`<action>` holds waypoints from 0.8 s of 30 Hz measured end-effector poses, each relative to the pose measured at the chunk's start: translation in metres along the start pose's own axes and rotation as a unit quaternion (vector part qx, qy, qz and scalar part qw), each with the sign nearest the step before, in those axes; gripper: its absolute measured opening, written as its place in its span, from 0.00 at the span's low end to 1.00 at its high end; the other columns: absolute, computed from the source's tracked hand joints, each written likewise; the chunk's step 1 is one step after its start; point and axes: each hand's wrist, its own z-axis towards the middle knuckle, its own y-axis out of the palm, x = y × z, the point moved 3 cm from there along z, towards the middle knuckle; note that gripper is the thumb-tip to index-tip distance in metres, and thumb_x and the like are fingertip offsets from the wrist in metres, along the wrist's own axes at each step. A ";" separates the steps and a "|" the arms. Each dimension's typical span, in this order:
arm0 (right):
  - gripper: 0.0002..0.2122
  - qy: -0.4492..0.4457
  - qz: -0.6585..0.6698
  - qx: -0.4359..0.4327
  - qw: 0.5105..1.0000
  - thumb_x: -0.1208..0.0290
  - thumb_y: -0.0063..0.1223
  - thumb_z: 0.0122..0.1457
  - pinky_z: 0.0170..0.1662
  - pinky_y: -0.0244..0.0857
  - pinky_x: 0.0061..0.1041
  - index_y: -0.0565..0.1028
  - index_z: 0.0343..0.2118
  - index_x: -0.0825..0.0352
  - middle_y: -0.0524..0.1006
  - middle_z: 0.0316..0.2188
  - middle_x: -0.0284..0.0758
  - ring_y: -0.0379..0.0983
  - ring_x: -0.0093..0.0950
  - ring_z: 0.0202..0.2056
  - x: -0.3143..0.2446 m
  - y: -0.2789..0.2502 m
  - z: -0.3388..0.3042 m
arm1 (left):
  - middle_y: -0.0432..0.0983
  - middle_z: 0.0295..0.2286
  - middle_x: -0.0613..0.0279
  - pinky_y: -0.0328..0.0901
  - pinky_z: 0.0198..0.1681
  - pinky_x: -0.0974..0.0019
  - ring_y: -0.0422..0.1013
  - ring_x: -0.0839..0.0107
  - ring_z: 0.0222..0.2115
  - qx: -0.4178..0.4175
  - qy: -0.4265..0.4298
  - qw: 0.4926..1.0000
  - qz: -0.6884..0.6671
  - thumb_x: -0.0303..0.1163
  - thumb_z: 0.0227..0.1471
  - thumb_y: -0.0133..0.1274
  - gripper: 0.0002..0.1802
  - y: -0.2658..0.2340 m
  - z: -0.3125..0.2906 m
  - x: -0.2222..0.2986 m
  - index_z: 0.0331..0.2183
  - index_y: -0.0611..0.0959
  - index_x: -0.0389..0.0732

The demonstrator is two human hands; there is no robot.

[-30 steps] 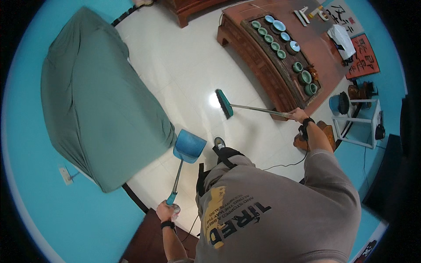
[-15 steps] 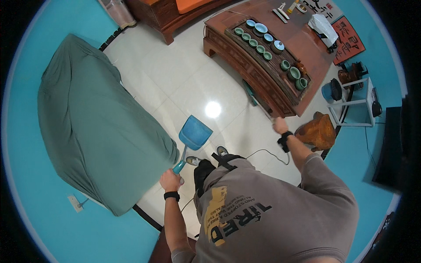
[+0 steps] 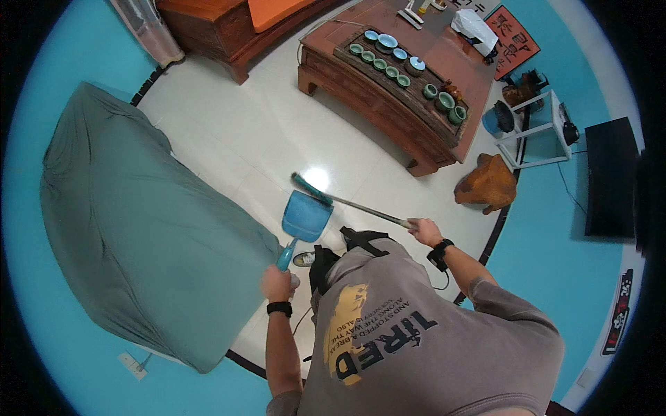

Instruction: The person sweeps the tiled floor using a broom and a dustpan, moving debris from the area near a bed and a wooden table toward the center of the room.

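Note:
My left hand (image 3: 277,283) is closed round the teal handle of a blue dustpan (image 3: 306,215), whose pan is low over the pale tiled floor in front of my feet. In my right hand (image 3: 424,231) is the long grey stick of a broom (image 3: 368,209). Its dark green head (image 3: 311,188) lies along the far rim of the dustpan, seeming to touch it at the right corner. Whether anything lies in the pan is too small to tell.
On my left stands a bulky thing under a green cloth (image 3: 139,229). A carved wooden tea table (image 3: 374,90) with a tray of cups (image 3: 388,55) is ahead right. Beyond my right hand are a wooden stump stool (image 3: 487,184) and a white frame stand (image 3: 534,132). A wooden bench (image 3: 208,35) stands at the back.
The broom head has swung left from under the tea table's edge to the dustpan, as my right hand came closer to my body. My left hand still holds the dustpan in nearly the same place.

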 end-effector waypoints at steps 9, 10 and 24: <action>0.10 0.085 -0.059 0.081 0.991 0.72 0.49 0.44 0.32 0.65 0.36 0.71 0.31 0.69 0.73 0.25 0.45 0.71 0.41 0.30 0.063 -0.018 0.066 | 0.73 0.20 0.53 0.66 0.26 0.58 0.71 0.56 0.23 0.066 -0.023 0.998 0.000 0.35 0.33 0.53 0.08 -0.017 -0.021 0.008 0.19 0.76 0.41; 0.07 0.200 0.053 0.054 0.977 0.74 0.48 0.45 0.28 0.64 0.33 0.71 0.27 0.71 0.73 0.22 0.44 0.70 0.37 0.26 0.060 -0.021 0.092 | 0.73 0.20 0.53 0.66 0.26 0.58 0.71 0.56 0.23 0.066 -0.043 0.997 -0.012 0.35 0.33 0.53 0.08 -0.013 -0.027 0.010 0.19 0.76 0.41; 0.06 0.072 -0.009 -0.106 0.992 0.76 0.43 0.47 0.29 0.60 0.27 0.69 0.22 0.74 0.70 0.23 0.43 0.66 0.33 0.26 -0.134 -0.084 0.327 | 0.74 0.21 0.56 0.66 0.26 0.59 0.71 0.58 0.23 0.093 -0.389 0.909 -0.117 0.38 0.33 0.55 0.11 0.036 -0.110 0.078 0.19 0.74 0.42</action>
